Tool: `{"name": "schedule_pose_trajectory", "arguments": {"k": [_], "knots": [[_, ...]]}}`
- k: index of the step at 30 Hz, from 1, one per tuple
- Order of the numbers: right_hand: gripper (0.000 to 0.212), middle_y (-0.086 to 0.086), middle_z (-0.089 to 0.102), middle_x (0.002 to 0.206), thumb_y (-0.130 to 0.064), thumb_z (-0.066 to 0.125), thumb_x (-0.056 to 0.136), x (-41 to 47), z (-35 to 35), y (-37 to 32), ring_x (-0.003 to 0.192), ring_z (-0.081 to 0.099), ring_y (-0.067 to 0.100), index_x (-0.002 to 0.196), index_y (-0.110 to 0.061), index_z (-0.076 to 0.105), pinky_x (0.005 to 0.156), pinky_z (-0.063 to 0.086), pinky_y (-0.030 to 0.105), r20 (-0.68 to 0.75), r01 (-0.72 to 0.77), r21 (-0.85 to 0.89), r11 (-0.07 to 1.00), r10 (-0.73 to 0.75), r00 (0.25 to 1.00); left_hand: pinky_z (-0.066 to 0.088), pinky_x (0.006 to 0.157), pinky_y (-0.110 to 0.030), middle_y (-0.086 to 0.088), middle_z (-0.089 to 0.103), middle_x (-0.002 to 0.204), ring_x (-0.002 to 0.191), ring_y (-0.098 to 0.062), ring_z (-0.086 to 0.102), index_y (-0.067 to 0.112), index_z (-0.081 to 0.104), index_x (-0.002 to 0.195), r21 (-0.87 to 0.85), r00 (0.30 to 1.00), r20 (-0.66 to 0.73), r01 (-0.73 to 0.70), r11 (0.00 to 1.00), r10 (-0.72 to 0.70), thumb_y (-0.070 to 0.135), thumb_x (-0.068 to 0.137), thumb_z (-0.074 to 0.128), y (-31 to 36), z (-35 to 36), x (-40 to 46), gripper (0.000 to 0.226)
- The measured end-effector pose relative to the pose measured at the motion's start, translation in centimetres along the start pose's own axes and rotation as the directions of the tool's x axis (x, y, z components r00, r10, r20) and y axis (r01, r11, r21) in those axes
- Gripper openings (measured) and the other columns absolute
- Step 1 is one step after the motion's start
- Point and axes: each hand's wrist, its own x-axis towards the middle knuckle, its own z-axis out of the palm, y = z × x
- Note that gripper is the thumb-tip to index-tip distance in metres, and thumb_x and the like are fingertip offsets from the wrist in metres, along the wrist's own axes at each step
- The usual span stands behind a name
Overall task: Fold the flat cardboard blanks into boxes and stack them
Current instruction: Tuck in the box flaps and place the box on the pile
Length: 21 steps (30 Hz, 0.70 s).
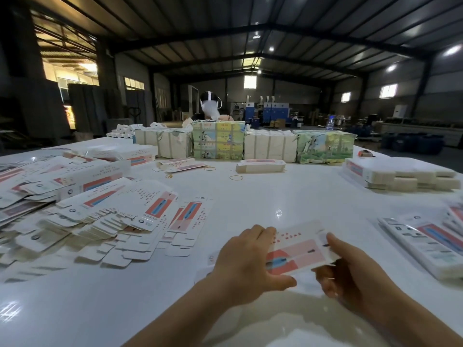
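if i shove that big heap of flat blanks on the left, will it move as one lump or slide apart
Probably slide apart: the heap of blanks is already fanned out and loose, not banded. The sheets look thin and light, and the white table is glossy, so the top ones would likely skate off first. The blank held between the left hand and right hand stays flat, so each seems fairly stiff.

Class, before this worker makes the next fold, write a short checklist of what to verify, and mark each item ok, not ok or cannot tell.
1. Left hand grips the blank: ok.
2. Right hand holds its other end: ok.
3. Blank lifted off the white table: cannot tell.
4. Bare table around the hands: ok.
5. Pile of flat blanks close at the left: ok.
6. Fold creases visible: cannot tell, blurred.
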Motion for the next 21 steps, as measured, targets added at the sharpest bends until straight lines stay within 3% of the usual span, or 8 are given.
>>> {"name": "schedule_pose_trajectory", "arguments": {"k": [3, 8, 11, 15, 19, 21], "knots": [[0.033, 0.023, 0.070, 0.081, -0.028, 0.058, 0.075, 0.2, -0.1, 0.1, 0.049, 0.060, 0.024, 0.080, 0.000, 0.075, 0.036, 0.047, 0.027, 0.023, 0.045, 0.081, 0.996, -0.047, 0.999, 0.040, 0.069, -0.006, 0.016, 0.044, 0.117, 0.093, -0.008, 0.050, 0.036, 0.028, 0.138, -0.052, 0.998, -0.051, -0.024, 0.998, 0.022, 0.064, 0.071, 0.061, 0.0, -0.2, -0.2, 0.080], [0.028, 0.028, 0.069, 0.088, -0.016, 0.060, 0.073, 0.1, -0.4, 0.1, 0.050, 0.064, 0.023, 0.087, 0.005, 0.072, 0.038, 0.052, 0.026, 0.056, 0.046, 0.117, 0.992, -0.053, 0.997, 0.037, 0.070, -0.002, 0.015, 0.048, 0.118, 0.091, -0.007, 0.051, 0.033, 0.033, 0.137, -0.046, 0.987, -0.140, -0.083, 0.995, 0.076, 0.067, 0.068, 0.058, 0.4, -0.5, 0.1, 0.082], [0.040, 0.030, 0.068, 0.095, -0.007, 0.066, 0.065, 0.0, -0.6, -0.1, 0.049, 0.062, 0.025, 0.103, 0.004, 0.064, 0.035, 0.049, 0.025, 0.096, 0.090, -0.038, 0.995, -0.086, 0.992, 0.030, 0.071, -0.001, 0.012, 0.049, 0.118, 0.089, -0.006, 0.047, 0.029, 0.035, 0.138, 0.057, 0.981, -0.126, -0.144, 0.988, 0.150, 0.067, 0.070, 0.059, 0.2, -0.7, -0.1, 0.083], [0.046, 0.023, 0.071, 0.093, -0.022, 0.074, 0.061, -0.4, -0.5, -0.4, 0.063, 0.067, 0.032, 0.103, -0.005, 0.066, 0.040, 0.052, 0.028, 0.111, 0.109, -0.296, 0.949, -0.080, 0.991, 0.031, 0.070, -0.006, 0.007, 0.057, 0.112, 0.082, -0.006, 0.049, 0.020, 0.044, 0.133, 0.172, 0.971, -0.102, -0.195, 0.966, 0.214, 0.065, 0.069, 0.064, -0.4, -1.3, -0.3, 0.081], [0.017, 0.017, 0.073, 0.082, -0.005, 0.064, 0.085, -0.6, -0.6, -0.5, 0.062, 0.069, 0.034, 0.100, -0.012, 0.066, 0.045, 0.054, 0.029, 0.086, 0.179, -0.459, 0.870, -0.157, 0.984, 0.041, 0.069, -0.017, 0.004, 0.058, 0.110, 0.082, -0.010, 0.055, 0.017, 0.046, 0.132, 0.212, 0.969, -0.090, -0.206, 0.955, 0.229, 0.064, 0.070, 0.064, -0.3, -1.0, -0.2, 0.080], [0.022, 0.018, 0.072, 0.075, 0.005, 0.051, 0.091, -0.5, -0.9, -0.4, 0.052, 0.066, 0.031, 0.096, -0.010, 0.067, 0.043, 0.053, 0.029, 0.057, 0.199, -0.472, 0.859, -0.196, 0.979, 0.049, 0.069, -0.022, 0.004, 0.060, 0.109, 0.081, -0.011, 0.058, 0.019, 0.048, 0.129, 0.196, 0.973, -0.092, -0.191, 0.962, 0.212, 0.061, 0.071, 0.065, -0.1, -1.0, 0.0, 0.074]]}}
